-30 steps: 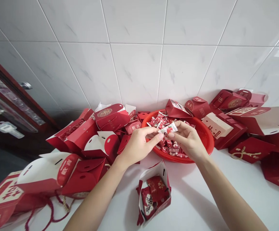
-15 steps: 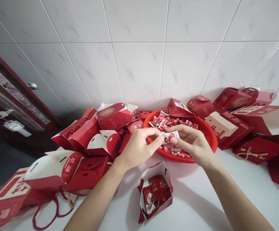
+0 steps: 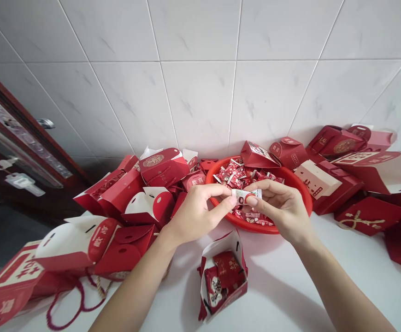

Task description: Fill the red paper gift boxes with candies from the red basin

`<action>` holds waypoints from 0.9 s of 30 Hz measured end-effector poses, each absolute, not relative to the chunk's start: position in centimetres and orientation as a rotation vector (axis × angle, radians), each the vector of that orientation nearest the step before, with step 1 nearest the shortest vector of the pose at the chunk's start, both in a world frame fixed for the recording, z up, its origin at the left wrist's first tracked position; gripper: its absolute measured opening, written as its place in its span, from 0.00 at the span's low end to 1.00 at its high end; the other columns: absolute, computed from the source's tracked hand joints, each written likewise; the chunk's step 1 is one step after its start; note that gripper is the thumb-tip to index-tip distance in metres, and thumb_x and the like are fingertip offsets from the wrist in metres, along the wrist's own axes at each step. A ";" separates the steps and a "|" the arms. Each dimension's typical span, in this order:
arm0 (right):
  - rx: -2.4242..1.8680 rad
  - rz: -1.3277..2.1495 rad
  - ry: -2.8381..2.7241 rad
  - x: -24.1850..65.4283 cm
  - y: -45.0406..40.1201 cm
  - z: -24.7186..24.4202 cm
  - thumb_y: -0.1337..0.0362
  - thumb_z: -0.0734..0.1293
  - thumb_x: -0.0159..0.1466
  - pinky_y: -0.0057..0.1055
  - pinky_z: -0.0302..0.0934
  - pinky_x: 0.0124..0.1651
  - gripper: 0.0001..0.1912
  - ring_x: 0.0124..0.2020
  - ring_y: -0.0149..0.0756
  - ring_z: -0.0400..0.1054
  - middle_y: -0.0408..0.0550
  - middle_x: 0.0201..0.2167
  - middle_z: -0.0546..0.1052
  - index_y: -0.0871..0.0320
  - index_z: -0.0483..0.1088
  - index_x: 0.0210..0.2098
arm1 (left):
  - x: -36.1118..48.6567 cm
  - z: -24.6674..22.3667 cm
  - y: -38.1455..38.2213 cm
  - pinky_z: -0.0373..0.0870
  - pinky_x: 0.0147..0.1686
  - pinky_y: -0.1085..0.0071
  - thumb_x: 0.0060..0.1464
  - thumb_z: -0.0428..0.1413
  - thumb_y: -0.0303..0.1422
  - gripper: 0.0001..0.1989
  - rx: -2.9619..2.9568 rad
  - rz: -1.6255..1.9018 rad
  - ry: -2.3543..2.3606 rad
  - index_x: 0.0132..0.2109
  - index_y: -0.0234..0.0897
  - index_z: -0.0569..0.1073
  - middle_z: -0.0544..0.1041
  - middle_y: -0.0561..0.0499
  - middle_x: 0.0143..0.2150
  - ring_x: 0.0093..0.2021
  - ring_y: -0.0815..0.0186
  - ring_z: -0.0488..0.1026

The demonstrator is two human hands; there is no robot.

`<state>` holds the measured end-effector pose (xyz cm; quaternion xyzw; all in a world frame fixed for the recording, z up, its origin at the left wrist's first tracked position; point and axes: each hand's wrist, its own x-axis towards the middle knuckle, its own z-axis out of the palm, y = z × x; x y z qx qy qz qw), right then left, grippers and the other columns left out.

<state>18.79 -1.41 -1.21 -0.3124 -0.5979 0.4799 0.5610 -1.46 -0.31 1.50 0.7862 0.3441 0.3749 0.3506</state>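
A small wrapped candy, white with red fruit on its wrapper, is pinched between my two hands. My left hand grips its left end with thumb and finger, and my right hand holds its right end. Both hands are above a red plastic basin filled with red-wrapped candies. Nearer to me on the white table stands an open red gift box with red packets inside. Fingers cover part of the candy's wrapper.
Many red gift boxes crowd the left side, some with flaps up, and a purple cord trails from one. More red boxes stand at the right. Behind is a tiled wall. A door with keys is at the far left.
My right thumb has shifted slightly to the right along the candy, and the candy has turned a little. Both hands still hold it. The boxes and basin have stayed put.
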 end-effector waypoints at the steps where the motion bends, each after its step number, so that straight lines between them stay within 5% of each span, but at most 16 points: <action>1: -0.735 1.123 -1.412 18.8 -1.4 -1.2 0.61 0.76 0.61 0.34 0.75 0.37 0.06 0.30 0.37 0.79 0.46 0.32 0.83 0.54 0.79 0.38 | -1.5 1.5 -0.3 0.70 0.40 0.74 0.64 0.56 0.32 0.10 2.038 0.970 0.892 0.35 0.36 0.78 0.80 0.54 0.34 0.36 0.68 0.74; 10: -0.777 1.060 -1.460 18.9 -1.5 -1.2 0.62 0.77 0.60 0.28 0.74 0.34 0.12 0.31 0.34 0.79 0.47 0.32 0.84 0.57 0.78 0.42 | -1.3 1.1 0.0 0.67 0.38 0.74 0.64 0.57 0.35 0.12 2.052 0.966 0.929 0.33 0.36 0.77 0.78 0.55 0.31 0.34 0.69 0.73; 15: -0.736 1.199 -1.487 19.2 -1.5 -0.9 0.65 0.78 0.58 0.31 0.75 0.41 0.20 0.40 0.38 0.80 0.50 0.41 0.84 0.56 0.76 0.50 | -1.6 1.2 0.1 0.66 0.37 0.73 0.65 0.56 0.37 0.14 2.065 0.963 0.976 0.33 0.35 0.77 0.76 0.54 0.31 0.34 0.68 0.71; 21: -0.842 1.169 -1.476 19.5 -1.5 -0.7 0.58 0.74 0.64 0.30 0.73 0.37 0.10 0.32 0.35 0.78 0.48 0.33 0.83 0.58 0.77 0.38 | -1.8 1.3 0.2 0.65 0.35 0.72 0.65 0.53 0.37 0.14 2.039 0.954 0.976 0.34 0.35 0.76 0.76 0.53 0.31 0.33 0.67 0.71; 27: -0.848 1.214 -1.498 19.9 -1.6 -0.6 0.57 0.73 0.65 0.27 0.68 0.33 0.12 0.26 0.30 0.71 0.44 0.26 0.79 0.58 0.73 0.31 | -1.7 1.2 0.2 0.65 0.33 0.73 0.66 0.52 0.37 0.16 2.029 0.937 0.979 0.30 0.35 0.73 0.73 0.54 0.29 0.32 0.68 0.70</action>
